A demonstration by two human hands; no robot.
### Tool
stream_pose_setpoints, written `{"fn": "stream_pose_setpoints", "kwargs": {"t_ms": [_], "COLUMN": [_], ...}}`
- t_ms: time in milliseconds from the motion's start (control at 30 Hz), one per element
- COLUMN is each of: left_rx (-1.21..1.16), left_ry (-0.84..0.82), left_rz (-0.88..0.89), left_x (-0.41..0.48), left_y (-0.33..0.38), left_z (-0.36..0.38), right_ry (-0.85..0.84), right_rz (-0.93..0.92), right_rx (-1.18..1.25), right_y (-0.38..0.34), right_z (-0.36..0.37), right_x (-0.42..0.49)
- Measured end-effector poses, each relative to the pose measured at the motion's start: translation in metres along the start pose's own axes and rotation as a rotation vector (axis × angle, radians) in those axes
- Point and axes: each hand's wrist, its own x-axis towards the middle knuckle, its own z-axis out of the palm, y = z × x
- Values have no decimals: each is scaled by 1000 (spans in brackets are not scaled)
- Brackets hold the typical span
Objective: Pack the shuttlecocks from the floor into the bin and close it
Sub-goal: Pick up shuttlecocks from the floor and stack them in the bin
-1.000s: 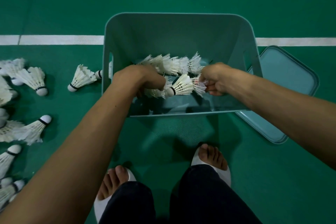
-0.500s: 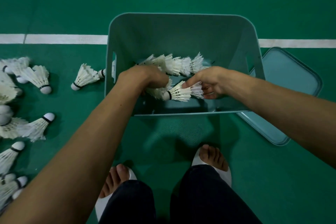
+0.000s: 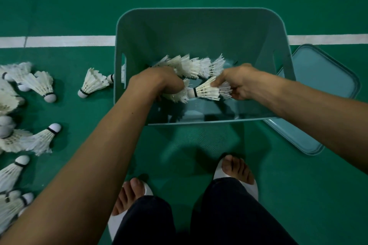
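A teal bin [image 3: 199, 26] stands open on the green floor. Inside it lies a nested row of white shuttlecocks [image 3: 195, 65]. My left hand [image 3: 157, 83] is inside the bin, closed around a shuttlecock stack [image 3: 177, 95] whose feathers poke out to the right. My right hand [image 3: 237, 81] pinches the feather skirt of one shuttlecock [image 3: 206, 91], its cork pointing left toward that stack. Several loose shuttlecocks [image 3: 35, 83] lie on the floor left of the bin. The teal lid [image 3: 318, 93] lies flat on the floor to the bin's right.
A white court line [image 3: 65, 41] runs across the floor behind the bin. My two feet in white slippers [image 3: 237, 173] stand just in front of the bin. One shuttlecock [image 3: 91, 83] lies close to the bin's left wall.
My right hand has shifted the single shuttlecock slightly left and lower, bringing its cork up against the stack in my left hand. The view has moved a little closer.
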Motion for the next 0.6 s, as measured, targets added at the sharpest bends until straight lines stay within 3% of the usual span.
{"fn": "stream_pose_setpoints", "kwargs": {"t_ms": [333,467,600], "left_rx": [13,66,142], "left_ry": [77,100,123], "left_rz": [76,56,96], "left_x": [-12,-8,-7], "left_y": [7,6,9], "left_z": [-1,1,6], "right_ry": [34,-203,-280], "right_rz": [-61,123,212], "right_rx": [58,-109,-5], "right_y": [-11,-8,-12], "right_z": [14,35,36], "right_x": [-14,4,18]}}
